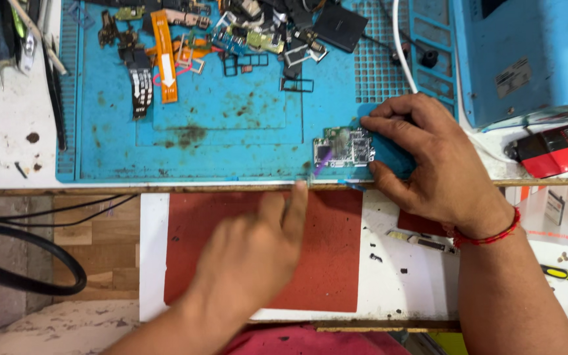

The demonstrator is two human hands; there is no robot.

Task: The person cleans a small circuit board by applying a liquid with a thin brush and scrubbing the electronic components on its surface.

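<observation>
My right hand (pixel 428 158) rests on a blue holder block (pixel 389 154) at the front edge of the blue work mat (pixel 225 138), fingers pinching its sides. A small phone circuit board (pixel 344 146) sits clamped in that block, just left of my fingers. My left hand (pixel 258 246) is blurred over the red-brown pad (pixel 330 256); its fingers are closed around a thin purple-tipped tool (pixel 319 164) whose tip touches the board's lower left corner.
Loose phone parts, flex cables (pixel 164 56) and SIM trays lie at the mat's back. Tweezers and tools (pixel 8 33) lie at the far left. A blue machine (pixel 527 52) stands at the right, a red box (pixel 560 151) beside it. A small screwdriver (pixel 563 274) lies at the lower right.
</observation>
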